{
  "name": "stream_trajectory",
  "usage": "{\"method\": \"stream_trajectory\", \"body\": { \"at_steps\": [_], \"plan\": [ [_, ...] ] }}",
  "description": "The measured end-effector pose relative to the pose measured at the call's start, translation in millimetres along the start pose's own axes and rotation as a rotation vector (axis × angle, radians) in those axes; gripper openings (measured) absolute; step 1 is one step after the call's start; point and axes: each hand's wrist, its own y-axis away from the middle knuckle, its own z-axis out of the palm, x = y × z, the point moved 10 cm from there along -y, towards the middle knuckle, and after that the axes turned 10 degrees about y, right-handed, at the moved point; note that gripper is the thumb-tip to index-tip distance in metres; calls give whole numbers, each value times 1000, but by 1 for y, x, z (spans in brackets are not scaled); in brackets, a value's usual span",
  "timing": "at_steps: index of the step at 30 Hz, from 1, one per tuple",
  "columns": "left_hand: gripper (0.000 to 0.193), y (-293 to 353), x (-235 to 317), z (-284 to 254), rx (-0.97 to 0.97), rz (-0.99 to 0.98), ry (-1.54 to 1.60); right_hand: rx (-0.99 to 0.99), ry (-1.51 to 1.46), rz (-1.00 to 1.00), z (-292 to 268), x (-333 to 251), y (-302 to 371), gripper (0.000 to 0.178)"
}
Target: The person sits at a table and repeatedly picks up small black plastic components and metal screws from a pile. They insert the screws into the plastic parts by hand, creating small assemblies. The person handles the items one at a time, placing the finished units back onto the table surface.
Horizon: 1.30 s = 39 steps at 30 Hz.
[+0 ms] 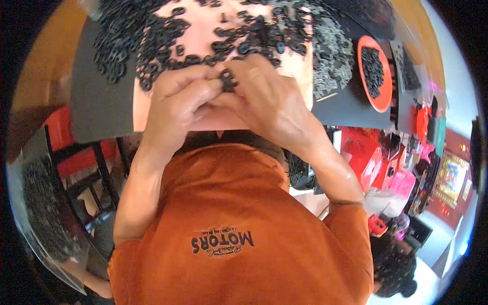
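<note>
Both hands meet over a light pink mat (203, 123), close to the table's near edge. Between their fingertips sits a small black ring-shaped part (228, 80), which looks like plastic or rubber. My left hand (184, 94) is closed, with thumb and index finger pinching the part from the left. From the right, my right hand (272, 99) curls its fingers around the same part. Several loose black ring-like pieces (223, 47) lie scattered just beyond my knuckles. My fingers hide some of the held part.
A heap of black parts (114, 46) lies at the far left. Translucent grey pieces (333, 56) are piled right of the mat. An orange-red dish (385, 96) holds small black pieces. A thin stick (326, 97) lies nearby. A red chair (61, 127) stands left, and another person (394, 267) is behind right.
</note>
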Motion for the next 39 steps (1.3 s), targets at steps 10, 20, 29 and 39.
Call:
{"method": "stream_trajectory", "body": {
  "at_steps": [10,20,29,39],
  "plan": [
    [19,-7,7,-4,-4,161,-119,-128,56,-195,-14,-10,-5,28],
    [22,0,15,6,-69,164,-165,-134,-77,-5,-9,12,5,45],
    [17,1,8,16,-214,58,-16,-67,-112,-82,-9,1,2,51],
    [20,1,7,22,-296,53,-33,-135,-5,-155,-8,-6,-6,38]
  ]
}}
